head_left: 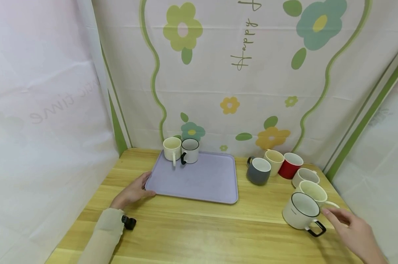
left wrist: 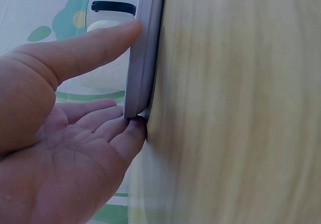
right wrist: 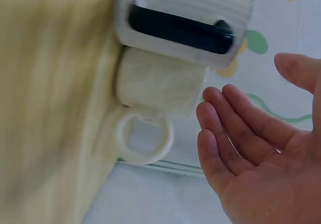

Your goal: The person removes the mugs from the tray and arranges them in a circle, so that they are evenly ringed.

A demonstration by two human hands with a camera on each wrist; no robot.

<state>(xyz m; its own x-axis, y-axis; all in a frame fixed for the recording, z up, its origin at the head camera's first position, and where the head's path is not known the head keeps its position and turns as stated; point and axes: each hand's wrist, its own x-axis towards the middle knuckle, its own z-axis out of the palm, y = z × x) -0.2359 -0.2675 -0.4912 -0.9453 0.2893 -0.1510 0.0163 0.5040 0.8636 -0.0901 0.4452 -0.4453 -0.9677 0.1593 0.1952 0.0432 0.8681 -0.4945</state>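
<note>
My left hand (head_left: 135,189) holds the front left corner of a lilac tray (head_left: 199,183). In the left wrist view its thumb lies against the tray rim (left wrist: 142,63), with the fingertips around the corner. A cream mug (head_left: 171,153) and a white mug with black rim and handle (head_left: 192,156) stand upright at the tray's back left. On the right, my right hand (head_left: 355,229) is empty, thumb spread from the fingers. Its fingertips are close to a pale yellow mug (right wrist: 158,78) with a ring handle and a second black-rimmed white mug (head_left: 296,215).
Behind those two mugs, a grey mug (head_left: 258,176), a light yellow mug (head_left: 274,161), a red mug (head_left: 288,168) and a white mug (head_left: 306,177) stand close together. They are on the wooden table (head_left: 199,231). A flowered cloth (head_left: 212,80) hangs along the back edge.
</note>
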